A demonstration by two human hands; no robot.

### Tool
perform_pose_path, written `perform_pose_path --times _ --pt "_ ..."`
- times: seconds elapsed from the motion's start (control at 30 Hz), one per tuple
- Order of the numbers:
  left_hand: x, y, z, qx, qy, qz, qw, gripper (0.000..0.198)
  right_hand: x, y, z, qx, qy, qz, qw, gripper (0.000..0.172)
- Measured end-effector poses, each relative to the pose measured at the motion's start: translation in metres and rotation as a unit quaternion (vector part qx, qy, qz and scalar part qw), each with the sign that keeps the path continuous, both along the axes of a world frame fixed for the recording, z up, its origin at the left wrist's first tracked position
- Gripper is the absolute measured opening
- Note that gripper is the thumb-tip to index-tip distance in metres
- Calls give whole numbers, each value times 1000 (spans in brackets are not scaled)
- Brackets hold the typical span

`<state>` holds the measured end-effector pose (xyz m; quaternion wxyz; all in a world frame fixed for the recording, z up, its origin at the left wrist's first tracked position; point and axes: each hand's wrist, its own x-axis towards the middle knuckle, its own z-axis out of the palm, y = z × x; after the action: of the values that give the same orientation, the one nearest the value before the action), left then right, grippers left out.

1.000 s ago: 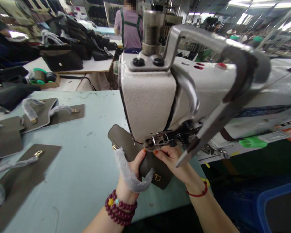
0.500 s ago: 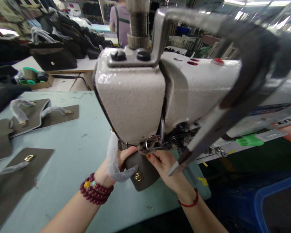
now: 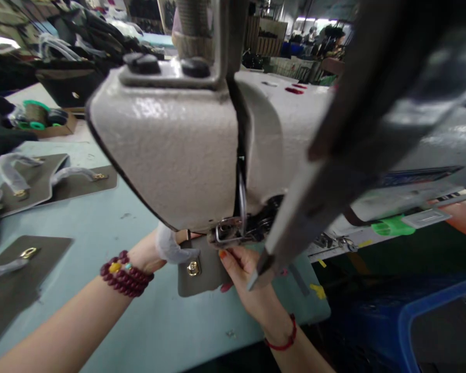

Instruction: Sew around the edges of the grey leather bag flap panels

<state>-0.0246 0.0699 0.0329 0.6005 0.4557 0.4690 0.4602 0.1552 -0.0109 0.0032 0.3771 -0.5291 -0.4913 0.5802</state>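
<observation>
The sewing machine head (image 3: 166,150) hides the upper part of the dark leather panel (image 3: 198,272), so I cannot see where this panel ends. The fingers of the left hand (image 3: 145,254) are hidden too, behind a piece of whitish plastic film (image 3: 171,246) and under the machine. The small metal parts (image 3: 227,233) above the panel are too dark and too small to tell apart. The long metal bar (image 3: 357,140) close to the camera is blurred and cut by the right edge of the picture. At the left side of the bench (image 3: 140,321), another leather panel (image 3: 11,290) is cut off by the picture's edge. Behind the machine, a person (image 3: 175,33) shows only a small piece of shirt.
</observation>
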Motion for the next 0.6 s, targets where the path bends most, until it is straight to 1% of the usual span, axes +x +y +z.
perform_pose_path --times 0.03,0.07,0.1,0.13,0.2,0.23,0.3,0.33,0.37,0.4,0.43,0.5,0.53,0.6 --pt "-2 1 -1 15 29 -54 998 30 -1 -2 -1 -14 24 3 1000 39" --pt "-5 1 -2 22 43 -91 995 25 -2 -4 -2 -24 43 4 999 39" --pt "-6 -2 -4 17 38 -102 994 20 -2 -6 -2 -31 57 5 998 39" --pt "-8 -9 -6 -5 12 -81 997 19 -3 -8 -3 -37 66 0 997 39" --pt "-8 -32 -16 -73 -55 -1 996 30 -3 -14 -3 -46 78 -15 996 41" --pt "-5 -47 -23 -107 -89 40 989 38 -4 -16 -2 -53 85 -19 995 42" --pt "4 -82 -36 -161 -167 108 967 52 -4 -21 -2 -64 106 -19 992 45" --pt "11 -99 -42 -165 -218 119 954 58 -4 -22 -1 -67 120 -15 990 47" --pt "19 -113 -47 -160 -265 113 944 63 -5 -24 -1 -66 134 -11 989 47" --pt "28 -123 -50 -146 -294 114 938 64 -5 -25 -2 -64 145 -10 987 48" --pt "37 -130 -51 -133 -310 117 934 61 -5 -27 -2 -60 151 -9 987 48" --pt "51 -133 -49 -133 -319 127 930 49 -5 -28 -4 -55 150 -11 987 47" --pt "55 -130 -47 -149 -311 133 929 43 -5 -29 -5 -53 144 -14 988 46" --pt "59 -123 -44 -197 -264 140 934 37 -5 -30 -6 -47 126 -19 991 45"
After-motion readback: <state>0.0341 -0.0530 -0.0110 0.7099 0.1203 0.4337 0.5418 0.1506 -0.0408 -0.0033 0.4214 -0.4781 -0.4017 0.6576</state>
